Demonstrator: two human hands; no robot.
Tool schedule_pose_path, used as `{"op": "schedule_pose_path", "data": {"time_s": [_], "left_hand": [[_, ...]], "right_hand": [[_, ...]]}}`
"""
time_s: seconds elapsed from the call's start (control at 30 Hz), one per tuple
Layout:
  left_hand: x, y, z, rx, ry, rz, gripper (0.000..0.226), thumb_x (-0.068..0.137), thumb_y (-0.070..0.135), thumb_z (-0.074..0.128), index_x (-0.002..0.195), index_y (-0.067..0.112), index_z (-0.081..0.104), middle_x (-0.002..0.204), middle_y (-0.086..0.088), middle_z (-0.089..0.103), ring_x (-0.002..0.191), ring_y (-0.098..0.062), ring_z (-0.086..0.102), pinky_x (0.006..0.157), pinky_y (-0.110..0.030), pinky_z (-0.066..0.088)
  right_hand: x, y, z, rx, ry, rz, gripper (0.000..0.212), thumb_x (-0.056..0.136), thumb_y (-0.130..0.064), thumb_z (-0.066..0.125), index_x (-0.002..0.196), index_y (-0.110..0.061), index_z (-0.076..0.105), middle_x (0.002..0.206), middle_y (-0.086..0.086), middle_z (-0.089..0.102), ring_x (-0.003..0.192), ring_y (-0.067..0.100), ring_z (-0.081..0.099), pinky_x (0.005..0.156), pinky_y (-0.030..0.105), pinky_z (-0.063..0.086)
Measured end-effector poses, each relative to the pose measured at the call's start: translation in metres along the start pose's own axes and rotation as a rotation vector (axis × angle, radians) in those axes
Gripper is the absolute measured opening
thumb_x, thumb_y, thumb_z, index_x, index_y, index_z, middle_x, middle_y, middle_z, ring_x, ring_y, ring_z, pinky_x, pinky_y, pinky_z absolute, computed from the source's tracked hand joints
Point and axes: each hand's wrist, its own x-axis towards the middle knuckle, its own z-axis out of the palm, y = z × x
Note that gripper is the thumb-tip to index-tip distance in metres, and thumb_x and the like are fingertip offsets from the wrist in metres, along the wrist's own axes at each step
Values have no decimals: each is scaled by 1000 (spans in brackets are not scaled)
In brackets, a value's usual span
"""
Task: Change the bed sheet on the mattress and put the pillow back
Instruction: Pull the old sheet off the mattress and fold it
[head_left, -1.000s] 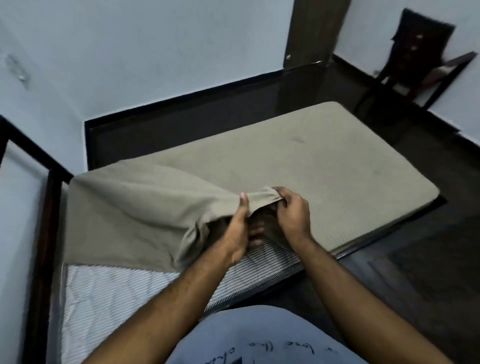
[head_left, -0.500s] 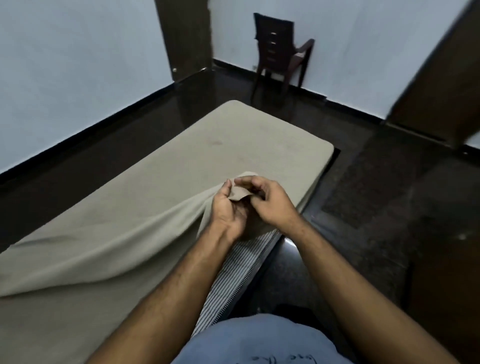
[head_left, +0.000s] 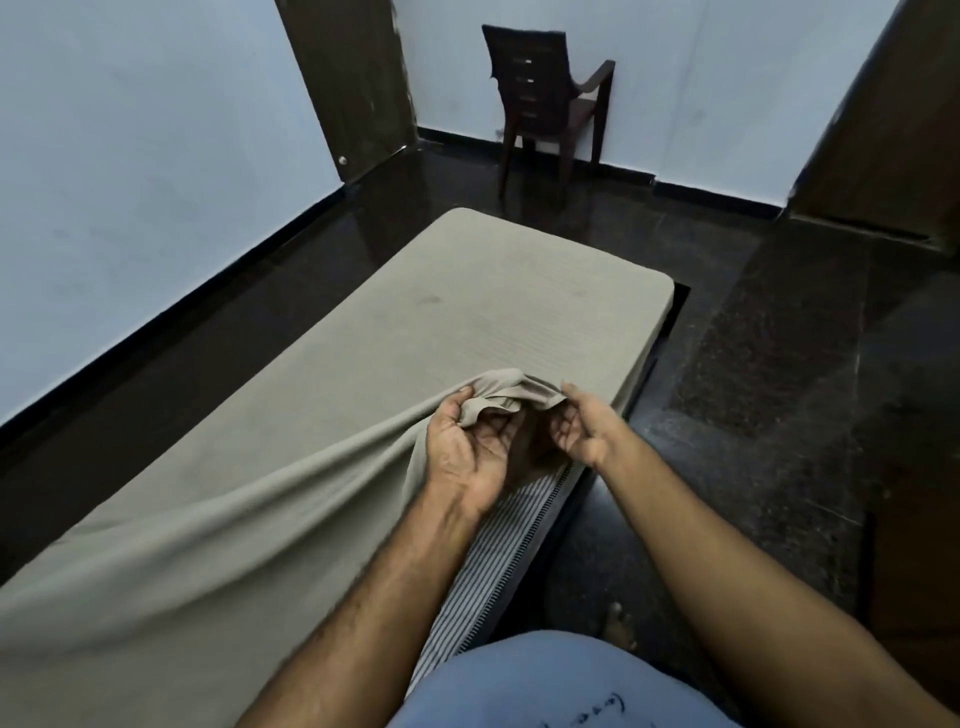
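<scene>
A beige fitted bed sheet (head_left: 467, 322) covers the far part of a mattress lying on the dark floor. Its near edge is lifted and bunched above the mattress's right side. My left hand (head_left: 467, 447) grips the bunched hem, palm up. My right hand (head_left: 582, 431) holds the same hem just to the right with curled fingers. Below the hands the mattress's striped side (head_left: 498, 551) is bare. No pillow is in view.
A dark brown chair (head_left: 545, 98) stands against the far wall. A dark door (head_left: 353, 83) is at the back left and a wooden panel (head_left: 893, 114) at the right. Glossy black floor (head_left: 753, 415) surrounds the mattress.
My view has swung right, toward the foot of the mattress and the chair. Both hands kept hold of the sheet's hem and have spread slightly apart, palms turned upward.
</scene>
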Motion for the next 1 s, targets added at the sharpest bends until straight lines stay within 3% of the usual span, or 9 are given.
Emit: {"op": "schedule_pose_path", "data": {"time_s": [0.1, 0.27, 0.33, 0.43, 0.5, 0.6, 0.73, 0.87, 1.0], "left_hand": [[8, -5, 16, 31, 32, 68, 38, 99, 34, 48, 74, 12, 67, 69, -8, 70, 71, -22, 66, 86, -43, 52], [21, -53, 48, 642, 80, 44, 97, 58, 98, 49, 106, 17, 73, 78, -1, 70, 72, -14, 64, 65, -30, 47], [25, -81, 63, 651, -22, -74, 121, 41, 105, 52, 122, 16, 69, 98, -5, 73, 88, -17, 69, 73, -32, 54], [38, -94, 99, 395, -79, 80, 60, 88, 74, 45, 99, 26, 79, 96, 5, 77, 86, -6, 72, 74, -27, 58], [59, -77, 114, 218, -42, 150, 45, 100, 45, 41, 86, 21, 76, 85, 4, 75, 77, -9, 72, 71, -27, 60], [80, -44, 131, 110, 42, 233, 31, 102, 31, 45, 88, 16, 69, 81, -3, 75, 81, -15, 70, 83, -33, 56], [75, -40, 151, -28, -48, 273, 24, 86, 27, 53, 89, 12, 71, 89, -9, 78, 92, -19, 74, 106, -39, 44], [60, -52, 156, -67, -66, 282, 29, 72, 23, 49, 64, 9, 73, 75, -11, 74, 82, -25, 71, 109, -43, 43], [54, -65, 155, -96, -30, 283, 22, 69, 19, 46, 59, 11, 64, 67, -10, 67, 75, -28, 63, 107, -45, 43]], "right_hand": [[14, -26, -3, -27, -9, -67, 19, 103, -18, 54, 85, -18, 60, 50, -6, 63, 38, 3, 54, 38, 15, 42], [-28, -80, 8, 51, -526, -344, 3, 93, -12, 63, 95, -13, 62, 85, 4, 72, 80, 16, 70, 80, 31, 60], [-57, -100, 12, -188, -663, -448, 6, 97, -5, 60, 100, -10, 62, 85, 3, 71, 76, 12, 68, 69, 25, 59], [-74, -122, 4, -511, -770, -579, 5, 98, -3, 62, 102, -1, 65, 77, -2, 70, 57, 4, 59, 44, 20, 45], [-67, -128, -7, -478, -811, -588, 11, 93, 0, 66, 100, -6, 72, 79, -4, 72, 67, 3, 60, 58, 17, 47], [-41, -126, -29, -492, -785, -548, 17, 90, -8, 70, 98, -20, 79, 83, 7, 68, 72, 11, 51, 64, 20, 39], [7, -105, -57, -601, -659, -291, 26, 107, -23, 48, 117, -14, 70, 89, -3, 73, 70, 8, 52, 57, 16, 39], [62, -115, -72, 157, -409, 128, 60, 103, -61, 31, 133, -13, 49, 118, 13, 72, 86, 20, 67, 65, 30, 49], [92, -154, -60, 226, -200, 25, 39, 103, -51, 45, 120, -18, 56, 109, 6, 65, 88, 17, 63, 70, 29, 48]]}}
